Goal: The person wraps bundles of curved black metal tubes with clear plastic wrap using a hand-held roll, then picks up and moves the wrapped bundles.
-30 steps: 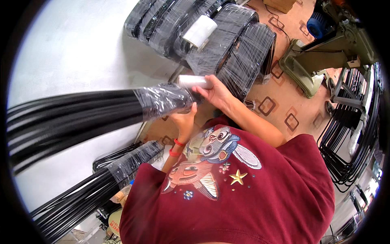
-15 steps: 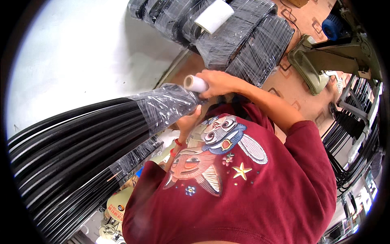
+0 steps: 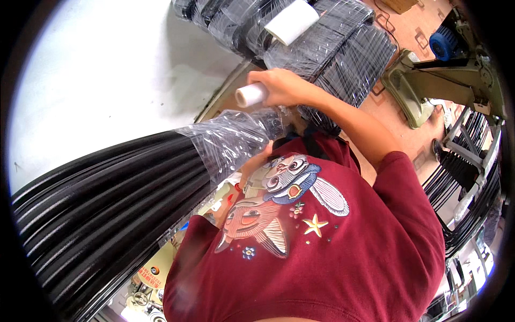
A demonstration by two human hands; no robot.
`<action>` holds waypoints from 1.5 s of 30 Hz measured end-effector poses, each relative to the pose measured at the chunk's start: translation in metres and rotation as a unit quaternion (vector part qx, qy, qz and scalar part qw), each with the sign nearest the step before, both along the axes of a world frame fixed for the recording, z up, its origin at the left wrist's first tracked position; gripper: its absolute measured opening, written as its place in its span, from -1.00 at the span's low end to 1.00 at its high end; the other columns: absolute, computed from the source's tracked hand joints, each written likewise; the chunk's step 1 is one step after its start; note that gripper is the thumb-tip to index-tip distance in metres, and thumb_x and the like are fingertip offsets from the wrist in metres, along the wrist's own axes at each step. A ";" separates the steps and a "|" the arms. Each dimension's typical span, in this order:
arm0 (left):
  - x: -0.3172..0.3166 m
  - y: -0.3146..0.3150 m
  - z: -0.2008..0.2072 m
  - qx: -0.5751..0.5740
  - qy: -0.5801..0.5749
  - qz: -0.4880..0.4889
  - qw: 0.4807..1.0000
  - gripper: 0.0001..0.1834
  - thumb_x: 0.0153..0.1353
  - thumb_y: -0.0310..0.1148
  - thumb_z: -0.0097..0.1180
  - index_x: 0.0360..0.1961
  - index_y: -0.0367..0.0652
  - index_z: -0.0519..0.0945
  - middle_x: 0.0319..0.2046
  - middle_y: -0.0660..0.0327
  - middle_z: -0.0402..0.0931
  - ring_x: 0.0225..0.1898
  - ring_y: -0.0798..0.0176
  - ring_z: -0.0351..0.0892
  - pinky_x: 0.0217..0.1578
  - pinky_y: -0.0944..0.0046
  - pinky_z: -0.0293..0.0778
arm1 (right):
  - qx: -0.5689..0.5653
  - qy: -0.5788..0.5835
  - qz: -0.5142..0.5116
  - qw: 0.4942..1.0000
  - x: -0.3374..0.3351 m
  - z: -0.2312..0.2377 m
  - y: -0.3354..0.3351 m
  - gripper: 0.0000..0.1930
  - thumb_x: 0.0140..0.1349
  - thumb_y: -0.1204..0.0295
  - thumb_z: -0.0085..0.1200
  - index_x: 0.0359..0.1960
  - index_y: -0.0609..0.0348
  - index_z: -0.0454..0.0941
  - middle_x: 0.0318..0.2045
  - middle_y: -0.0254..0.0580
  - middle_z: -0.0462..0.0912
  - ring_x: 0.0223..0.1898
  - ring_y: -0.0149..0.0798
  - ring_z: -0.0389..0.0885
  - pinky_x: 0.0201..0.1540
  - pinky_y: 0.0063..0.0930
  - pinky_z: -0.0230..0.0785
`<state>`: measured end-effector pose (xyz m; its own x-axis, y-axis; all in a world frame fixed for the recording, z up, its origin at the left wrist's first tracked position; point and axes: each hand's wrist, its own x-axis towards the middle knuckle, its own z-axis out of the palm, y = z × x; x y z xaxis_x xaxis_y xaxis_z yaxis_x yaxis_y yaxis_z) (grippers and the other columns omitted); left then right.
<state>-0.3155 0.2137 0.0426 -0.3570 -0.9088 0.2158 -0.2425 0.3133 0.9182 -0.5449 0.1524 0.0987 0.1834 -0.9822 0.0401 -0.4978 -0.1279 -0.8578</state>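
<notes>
A thick bundle of long black strips (image 3: 118,188) runs from the left up to the middle. Clear stretch film (image 3: 228,139) is wrapped round its end nearest me. Closed on a narrow roll of stretch film (image 3: 251,95), my right hand (image 3: 287,87) is raised just above the wrapped end. Low on the near side of that end, my left hand (image 3: 259,159) grips the bundle, its fingers partly hidden by film and strips.
Film-wrapped black bundles (image 3: 343,70) are stacked on the floor ahead, with a white roll (image 3: 292,22) on top. A green machine (image 3: 407,88) with a blue motor (image 3: 443,43) stands at right, near a rack of black strips (image 3: 456,177). A pale wall (image 3: 107,70) borders the left.
My right hand has lifted with the film roll, up and away from the wrapped end. My left hand stays at the bundle, slightly further right in view.
</notes>
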 end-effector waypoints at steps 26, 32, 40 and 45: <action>0.022 -0.161 0.066 0.083 0.124 -0.084 0.985 -0.49 -0.06 -0.36 0.08 -0.04 -0.32 0.30 -0.12 0.07 0.35 -0.13 0.20 0.36 -0.09 0.22 0.30 | 0.151 -0.124 -0.099 0.976 0.043 -0.019 -0.043 0.00 -0.14 0.24 0.23 0.26 0.16 -0.23 0.19 0.17 0.01 0.23 0.02 0.00 0.23 -0.24 -0.13; 0.004 -0.164 0.038 0.101 0.166 -0.101 0.976 -0.53 -0.01 -0.34 0.04 -0.06 -0.31 0.33 -0.14 0.07 0.37 -0.15 0.21 0.38 -0.11 0.22 0.32 | 0.154 -0.432 -0.025 0.888 0.026 -0.028 0.010 -0.22 0.00 0.31 0.10 0.22 0.23 -0.05 0.11 -0.14 0.24 0.04 -0.29 0.28 0.10 -0.43 0.12; -0.014 -0.155 0.013 0.104 0.213 -0.101 0.966 -0.58 0.05 -0.31 -0.02 -0.08 -0.30 0.36 -0.17 0.09 0.39 -0.18 0.22 0.40 -0.14 0.23 0.35 | 0.014 -0.320 -0.004 0.947 0.049 -0.010 0.037 -0.20 -0.23 0.49 0.22 0.13 0.24 0.08 -0.01 -0.19 0.26 0.02 -0.38 0.19 0.04 -0.48 0.14; -0.017 -0.158 -0.002 0.099 0.236 -0.115 0.960 -0.61 0.08 -0.29 -0.06 -0.09 -0.29 0.38 -0.18 0.09 0.41 -0.20 0.22 0.41 -0.16 0.23 0.37 | -0.001 -0.344 -0.073 0.936 0.069 -0.008 0.030 -0.28 -0.28 0.57 0.25 0.04 0.25 0.22 -0.17 -0.28 0.44 -0.18 -0.41 0.38 -0.10 -0.52 0.28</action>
